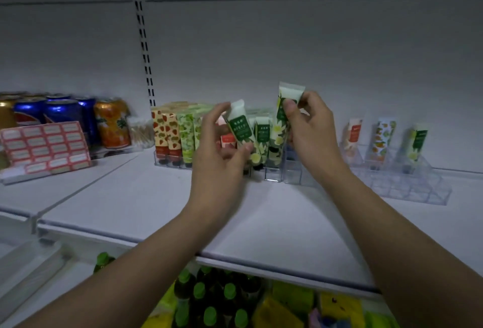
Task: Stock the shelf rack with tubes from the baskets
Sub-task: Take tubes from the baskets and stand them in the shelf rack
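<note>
White shelf board (136,202) carries a clear acrylic tiered rack (407,186) at the back. Left hand (222,155) pinches a green-and-white floral tube (239,123), tilted, thumb low on it near the cap end, just above the rack's middle slots. Right hand (311,129) pinches a second green-and-white floral tube (283,116) near its crimped top, held roughly upright over the rack. Strawberry-print tubes (167,134) and pale green floral tubes (187,137) fill the rack's left end. Three single tubes (384,134) stand spaced apart at the right. Blue and orange drink cans (86,121) sit far left, behind a red label sheet (44,144).
</note>
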Tool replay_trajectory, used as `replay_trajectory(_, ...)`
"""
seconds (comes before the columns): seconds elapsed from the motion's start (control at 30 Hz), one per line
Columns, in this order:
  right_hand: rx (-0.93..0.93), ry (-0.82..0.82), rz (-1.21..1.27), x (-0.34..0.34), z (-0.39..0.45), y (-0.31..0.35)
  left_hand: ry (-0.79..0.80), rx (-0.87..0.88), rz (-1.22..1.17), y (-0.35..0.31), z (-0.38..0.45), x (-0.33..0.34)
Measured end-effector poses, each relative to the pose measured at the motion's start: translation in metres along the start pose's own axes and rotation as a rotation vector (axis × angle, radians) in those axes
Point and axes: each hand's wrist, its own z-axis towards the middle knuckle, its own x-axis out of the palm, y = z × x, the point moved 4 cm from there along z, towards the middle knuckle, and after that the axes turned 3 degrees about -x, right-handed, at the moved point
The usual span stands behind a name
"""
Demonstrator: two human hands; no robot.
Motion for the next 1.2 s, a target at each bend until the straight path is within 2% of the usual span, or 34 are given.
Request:
replay_trajectory(0.2,0.011,0.089,-0.077,-0.009,0.0,-0.005,-0.028,0.028,0.055,-0.009,0.023,0.008)
replay_trajectory(0.3,0.046,0.061,-0.065,-0.012,-0.002,-0.008,-0.07,0.026,0.033,-0.005,0.03,0.019)
replay_trajectory(0.6,0.03,0.008,-0.037,-0.019,0.0,-0.005,0.049,0.127,0.262,0.006,0.024,0.022)
replay_trajectory(0.87,0.066,0.016,-0.026,-0.018,-0.007,-0.01,0.056,0.133,0.363,0.011,0.026,0.025)
replay_trajectory(1.0,0.105,0.074,-0.066,-0.014,-0.009,-0.014,0.085,0.098,0.472,0.017,0.027,0.027)
replay_trajectory(1.1,0.129,0.171,-0.174,-0.011,-0.012,-0.021,0.063,0.153,0.605,0.021,0.027,0.029)
replay_trajectory(1.2,0.137,0.192,-0.236,-0.01,-0.01,-0.023,0.029,0.2,0.683,0.022,0.028,0.026)
